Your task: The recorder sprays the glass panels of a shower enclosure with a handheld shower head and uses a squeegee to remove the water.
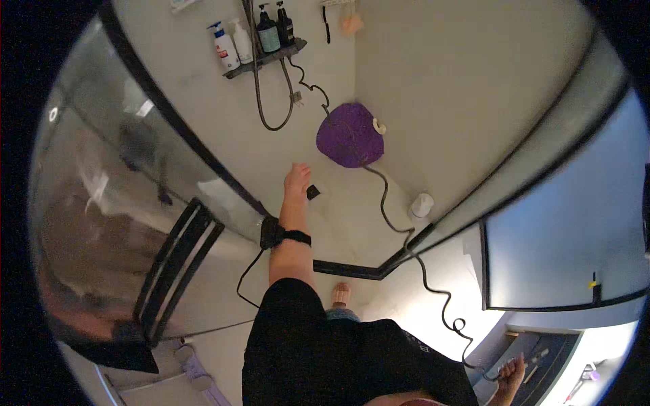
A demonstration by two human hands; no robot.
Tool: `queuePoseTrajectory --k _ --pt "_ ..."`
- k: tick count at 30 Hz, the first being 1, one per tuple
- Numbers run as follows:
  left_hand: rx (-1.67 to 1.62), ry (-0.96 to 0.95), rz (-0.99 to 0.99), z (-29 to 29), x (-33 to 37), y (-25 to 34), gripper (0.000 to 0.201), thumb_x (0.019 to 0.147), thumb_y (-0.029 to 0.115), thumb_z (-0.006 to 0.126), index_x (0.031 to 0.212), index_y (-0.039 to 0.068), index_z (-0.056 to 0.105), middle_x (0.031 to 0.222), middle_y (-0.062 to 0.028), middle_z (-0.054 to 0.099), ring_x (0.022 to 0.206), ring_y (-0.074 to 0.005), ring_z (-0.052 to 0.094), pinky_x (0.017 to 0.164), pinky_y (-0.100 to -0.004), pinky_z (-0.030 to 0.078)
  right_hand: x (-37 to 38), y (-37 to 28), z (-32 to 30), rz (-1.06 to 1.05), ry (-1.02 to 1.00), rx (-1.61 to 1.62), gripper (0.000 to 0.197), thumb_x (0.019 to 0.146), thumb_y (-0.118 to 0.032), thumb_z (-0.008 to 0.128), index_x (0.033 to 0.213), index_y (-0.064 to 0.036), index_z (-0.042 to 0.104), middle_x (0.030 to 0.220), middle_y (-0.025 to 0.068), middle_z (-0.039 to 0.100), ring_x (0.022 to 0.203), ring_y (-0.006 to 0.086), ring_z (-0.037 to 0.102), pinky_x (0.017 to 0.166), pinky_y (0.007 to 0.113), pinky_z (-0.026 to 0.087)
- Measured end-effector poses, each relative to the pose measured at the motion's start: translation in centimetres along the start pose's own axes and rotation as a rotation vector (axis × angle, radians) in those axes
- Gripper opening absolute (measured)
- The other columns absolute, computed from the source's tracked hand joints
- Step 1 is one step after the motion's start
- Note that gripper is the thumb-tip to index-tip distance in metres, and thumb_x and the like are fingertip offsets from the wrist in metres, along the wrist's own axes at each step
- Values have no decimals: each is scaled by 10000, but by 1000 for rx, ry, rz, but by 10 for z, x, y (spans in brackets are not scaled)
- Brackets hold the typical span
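My left arm reaches forward into the shower stall, a black strapped device around it. My left hand hangs over the pale floor beside a small black square, its slightly bent fingers seemingly apart and nothing visible in them. At the lower right, my right hand is closed around a pale, slim handle; its exact kind is too small to make out. A thin dark hose runs from near that hand, looping across the threshold to a purple rounded, textured piece in the stall.
Several pump bottles stand on a dark wall shelf, with a hanging shower hose beside it. A white rounded object sits by the right wall. Glass with a black handle is on the left. A dark-edged threshold crosses the floor.
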State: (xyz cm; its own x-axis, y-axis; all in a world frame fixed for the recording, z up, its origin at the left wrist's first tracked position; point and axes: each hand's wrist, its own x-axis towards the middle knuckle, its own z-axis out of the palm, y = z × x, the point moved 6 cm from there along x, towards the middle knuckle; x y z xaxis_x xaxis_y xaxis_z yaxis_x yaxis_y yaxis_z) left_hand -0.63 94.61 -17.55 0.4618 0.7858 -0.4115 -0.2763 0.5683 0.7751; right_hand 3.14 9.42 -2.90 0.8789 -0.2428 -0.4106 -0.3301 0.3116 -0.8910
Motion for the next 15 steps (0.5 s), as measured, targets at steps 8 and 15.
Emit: queuePoseTrajectory --k 8,15 --pt "-105 -180 222 32 79 148 598 832 475 422 1192 -1 387 1157 -177 467 1032 -307 449 865 -400 364 -92 -6 129 210 -68 -255 322 865 -276 452 581 -137 391 474 -51 342 404 69 286 443 233 329" --pt "-311 -254 -141 75 113 147 496 823 516 402 838 26 481 656 -78 465 625 -255 499 581 -389 420 -81 15 116 331 -115 -92 338 866 -298 439 568 -141 411 447 -41 316 387 81 254 414 231 290"
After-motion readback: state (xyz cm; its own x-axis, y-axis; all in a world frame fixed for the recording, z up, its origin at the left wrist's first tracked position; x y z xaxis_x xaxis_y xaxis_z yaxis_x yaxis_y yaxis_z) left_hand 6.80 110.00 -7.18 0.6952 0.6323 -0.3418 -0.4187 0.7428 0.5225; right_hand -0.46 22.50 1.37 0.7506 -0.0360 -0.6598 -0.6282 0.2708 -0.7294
